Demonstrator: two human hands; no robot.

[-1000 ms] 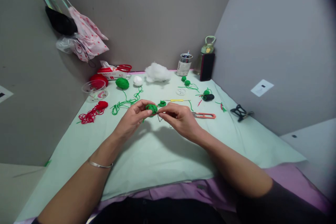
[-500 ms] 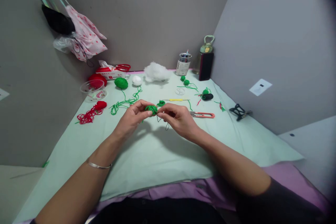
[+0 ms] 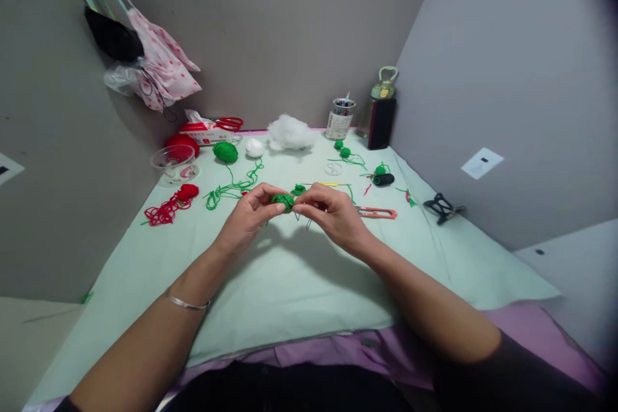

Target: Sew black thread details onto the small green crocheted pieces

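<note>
A small green yarn piece (image 3: 282, 200) with dark thread on it is held over the middle of the table. My left hand (image 3: 251, 211) grips its left side between thumb and fingers. The fingers of my right hand (image 3: 333, 211) are pinched together at its right edge; what exactly they hold there is too small to tell. Dark thread hangs in a loop below my right fingers. Just behind the hands lie another green piece (image 3: 299, 190) and a yellow-handled hook (image 3: 330, 184), partly hidden by my right hand.
Orange thread snips (image 3: 379, 213) lie right of my right hand. Red yarn (image 3: 167, 212), a green yarn ball (image 3: 225, 152), white stuffing (image 3: 290, 133), a plastic tub (image 3: 174, 164), a pen can (image 3: 340, 119) and a phone (image 3: 382, 123) stand or lie around. A black stand (image 3: 441, 208) is far right.
My right fingers have closed in from a looser pose and now cover more of the yellow hook. The green piece has turned slightly in my left hand. The whole view has shifted a little.
</note>
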